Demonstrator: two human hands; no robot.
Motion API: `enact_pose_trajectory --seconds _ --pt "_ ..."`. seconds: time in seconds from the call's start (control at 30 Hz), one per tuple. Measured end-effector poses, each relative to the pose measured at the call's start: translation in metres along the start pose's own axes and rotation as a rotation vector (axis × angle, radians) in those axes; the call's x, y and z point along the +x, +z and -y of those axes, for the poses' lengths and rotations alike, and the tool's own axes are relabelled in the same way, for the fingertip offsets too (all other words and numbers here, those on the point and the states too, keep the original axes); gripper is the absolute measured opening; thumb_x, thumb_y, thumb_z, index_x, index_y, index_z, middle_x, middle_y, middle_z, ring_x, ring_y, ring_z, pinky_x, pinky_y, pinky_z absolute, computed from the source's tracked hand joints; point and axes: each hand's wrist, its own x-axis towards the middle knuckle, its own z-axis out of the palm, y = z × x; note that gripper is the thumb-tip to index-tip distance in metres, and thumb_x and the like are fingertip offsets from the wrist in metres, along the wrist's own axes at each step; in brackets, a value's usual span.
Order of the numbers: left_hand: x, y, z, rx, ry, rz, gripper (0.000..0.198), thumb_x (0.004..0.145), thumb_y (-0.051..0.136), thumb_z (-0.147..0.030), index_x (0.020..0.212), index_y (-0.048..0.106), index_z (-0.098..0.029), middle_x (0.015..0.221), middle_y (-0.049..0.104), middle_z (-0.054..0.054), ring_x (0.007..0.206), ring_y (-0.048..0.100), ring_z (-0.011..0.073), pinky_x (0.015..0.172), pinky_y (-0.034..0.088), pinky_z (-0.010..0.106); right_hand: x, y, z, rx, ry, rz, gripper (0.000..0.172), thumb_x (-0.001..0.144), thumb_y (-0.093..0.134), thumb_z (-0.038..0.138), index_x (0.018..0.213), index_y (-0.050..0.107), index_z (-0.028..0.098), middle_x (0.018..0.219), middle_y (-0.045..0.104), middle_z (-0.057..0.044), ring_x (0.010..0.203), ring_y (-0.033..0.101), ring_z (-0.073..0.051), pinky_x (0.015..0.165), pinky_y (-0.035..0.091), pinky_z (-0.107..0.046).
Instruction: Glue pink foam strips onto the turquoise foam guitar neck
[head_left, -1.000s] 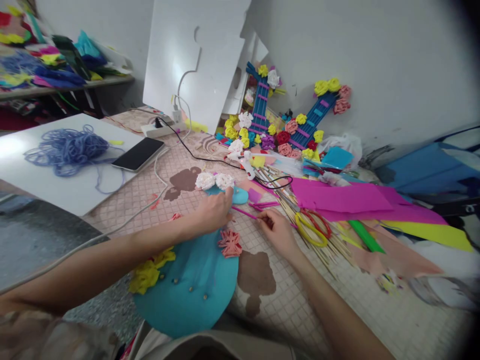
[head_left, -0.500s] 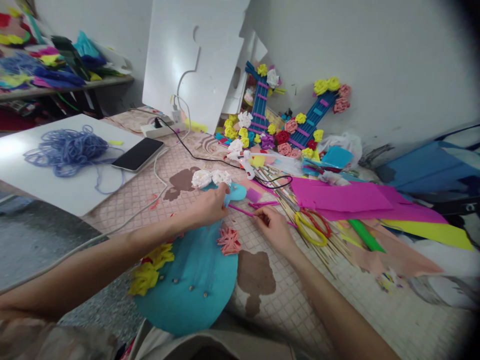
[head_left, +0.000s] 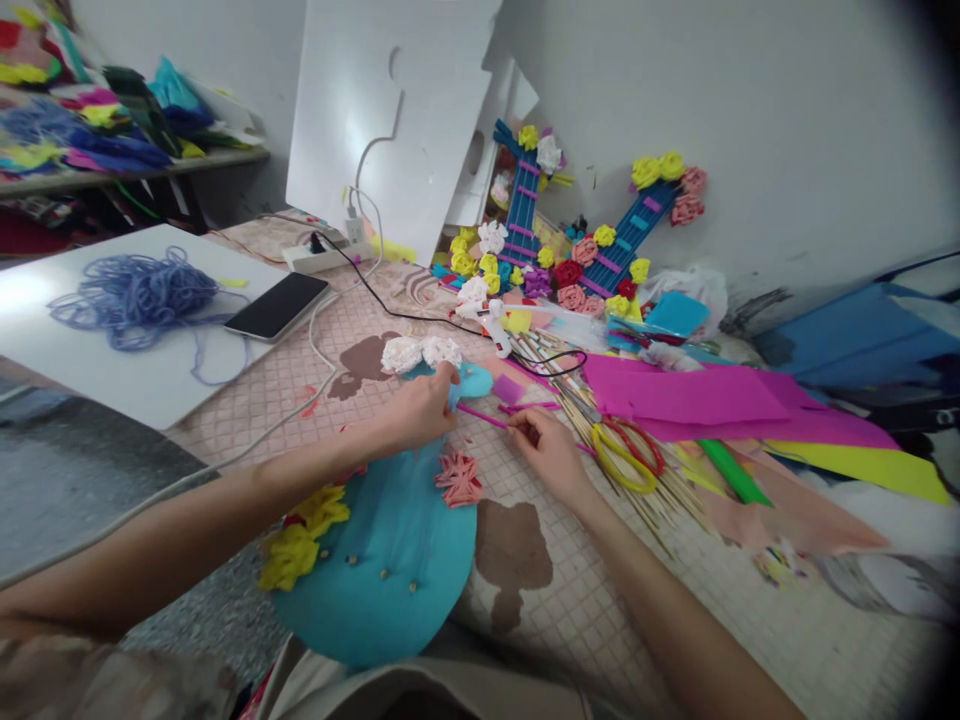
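Observation:
A blue craft guitar [head_left: 397, 530] with strings lies partly on my lap, its neck pointing away from me. White paper flowers [head_left: 421, 354] sit at its head, a pink flower [head_left: 459, 478] and yellow flowers [head_left: 304, 540] at its sides. Across the neck, my left hand [head_left: 424, 405] is closed with fingers pinched at its edge; exactly what lies under the fingertips is hidden. My right hand [head_left: 551, 455] pinches the near end of a thin magenta stick [head_left: 484, 415], whose far end reaches the neck beside my left fingers.
To the right lie yellow-and-red-handled scissors [head_left: 626, 458], wooden sticks [head_left: 660, 515] and magenta sheets [head_left: 690, 392]. A white glue gun [head_left: 491, 325] with a black cord rests behind. On the left are a phone [head_left: 276, 306] and blue yarn [head_left: 142, 295]. Two decorated guitars [head_left: 634, 235] lean at the wall.
Both hands keep almost the same position and grip. The view has shifted very slightly; no object has visibly been moved.

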Motion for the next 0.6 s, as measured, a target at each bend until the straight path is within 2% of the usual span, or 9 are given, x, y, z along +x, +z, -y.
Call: enact_pose_trajectory --seconds 0.6 --pt "0.0009 -0.0046 0.0014 0.004 -0.039 0.011 0.045 0.071 0.046 -0.009 0.116 0.042 -0.014 0.076 0.066 0.005 0.071 0.064 0.0216 0.060 0.042 0.028 0.0097 -0.0006 0.0029 0.039 -0.021 -0.006 0.008 0.079 0.051 0.017 0.078 0.059 0.019 0.076 0.060 -0.003 0.068 0.055 -0.017 0.063 0.042 -0.029"
